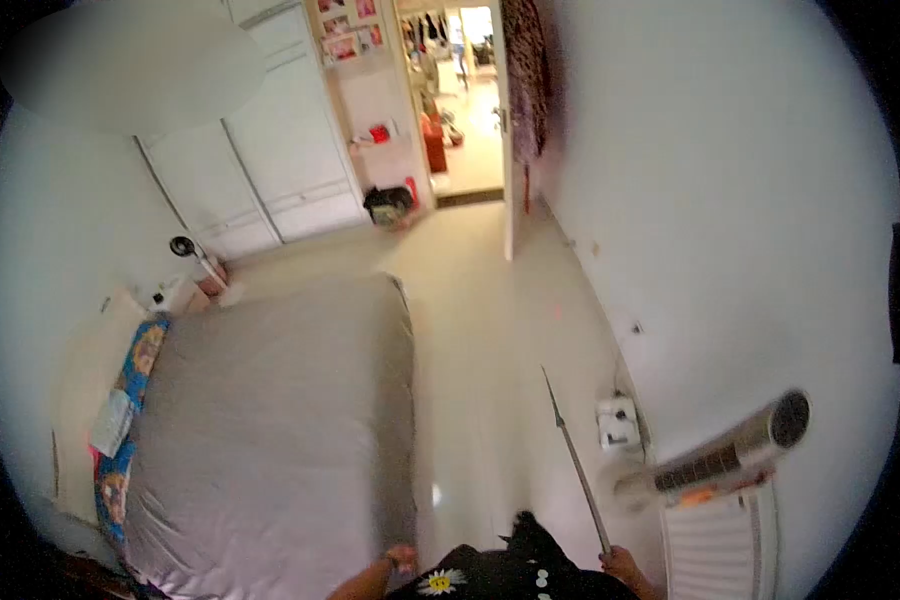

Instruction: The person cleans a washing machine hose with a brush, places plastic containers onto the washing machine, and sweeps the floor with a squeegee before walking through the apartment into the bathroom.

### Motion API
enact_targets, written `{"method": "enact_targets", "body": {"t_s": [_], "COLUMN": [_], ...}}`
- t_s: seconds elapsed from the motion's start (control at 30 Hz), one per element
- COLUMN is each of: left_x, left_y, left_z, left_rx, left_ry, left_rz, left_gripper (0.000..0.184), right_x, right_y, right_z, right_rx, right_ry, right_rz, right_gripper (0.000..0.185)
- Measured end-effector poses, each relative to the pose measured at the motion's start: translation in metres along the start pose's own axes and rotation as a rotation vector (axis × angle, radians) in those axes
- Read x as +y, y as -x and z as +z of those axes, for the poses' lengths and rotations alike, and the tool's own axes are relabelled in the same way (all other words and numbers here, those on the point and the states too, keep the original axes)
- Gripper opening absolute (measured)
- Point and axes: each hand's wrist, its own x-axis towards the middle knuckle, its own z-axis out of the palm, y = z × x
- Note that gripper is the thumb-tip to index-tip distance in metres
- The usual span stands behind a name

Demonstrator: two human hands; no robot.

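My right hand (618,560), at the bottom right, is closed around the lower end of a long thin pole (582,475). The pole slants up and away over the pale floor and ends in a narrow, dark, pointed head (552,400); its exact kind is unclear. Near the bottom edge, my left hand (402,558) is beside the near right corner of the bed (280,420). It is small and blurred, so its fingers do not show clearly. Between my hands is my black top (480,572) with a daisy print.
A tower fan (720,462) and a white power strip or box (618,422) stand along the right wall. White wardrobes (290,130) line the back. A doorway with an open door (510,150) leads to another room. A dark bag (388,205) sits left of it.
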Motion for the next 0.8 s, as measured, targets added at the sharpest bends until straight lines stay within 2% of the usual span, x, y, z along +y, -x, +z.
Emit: {"method": "enact_targets", "body": {"t_s": [0.03,0.07,0.13,0.2,0.3,0.33,0.43,0.5,0.57,0.67,0.77,0.8], "left_x": [0.006,0.012,0.025,0.046,0.078,0.090,0.126,0.151,0.172,0.219,0.288,0.305], "left_y": [0.003,0.007,0.004,-0.015,-0.049,-0.064,-0.124,-0.171,-0.226,-0.301,-0.370,-0.390], "left_z": [-0.011,-0.019,-0.035,-0.054,-0.089,-0.105,-0.171,-0.232,-0.319,-0.462,-0.600,-0.637], "left_rx": [0.008,0.012,0.037,0.057,0.056,0.053,0.039,0.032,0.059,0.182,0.273,0.358], "left_ry": [0.063,0.131,0.264,0.357,0.449,0.464,0.452,0.381,0.285,0.188,0.214,0.250], "left_rz": [-0.058,-0.107,-0.181,-0.219,-0.256,-0.260,-0.233,-0.176,-0.118,-0.073,-0.050,0.021], "left_gripper": [0.042,0.042,0.042,0.043,0.043,0.043,0.044,0.044,0.044,0.044,0.045,0.044], "right_x": [-0.043,-0.082,-0.191,-0.301,-0.397,-0.409,-0.506,-0.550,-0.612,-0.671,-0.746,-0.765], "right_y": [-0.037,-0.078,-0.116,-0.150,-0.253,-0.305,-0.333,-0.341,-0.384,-0.436,-0.473,-0.493], "right_z": [-0.020,-0.038,-0.054,-0.060,-0.058,-0.055,-0.054,-0.060,-0.053,-0.071,-0.091,-0.094], "right_rx": [-0.070,-0.197,-0.204,-0.174,-0.226,-0.283,-0.211,-0.147,-0.293,-0.265,-0.195,-0.204], "right_ry": [-0.308,-0.445,-0.373,-0.410,-0.441,-0.565,-0.558,-0.453,-0.599,-0.501,-0.439,-0.371], "right_rz": [0.064,0.101,0.037,0.083,0.037,0.075,0.078,0.101,0.078,0.043,0.029,-0.021], "right_gripper": [0.021,0.018,0.015,0.015,0.014,0.015,0.017,0.017,0.018,0.016,0.017,0.018]}}
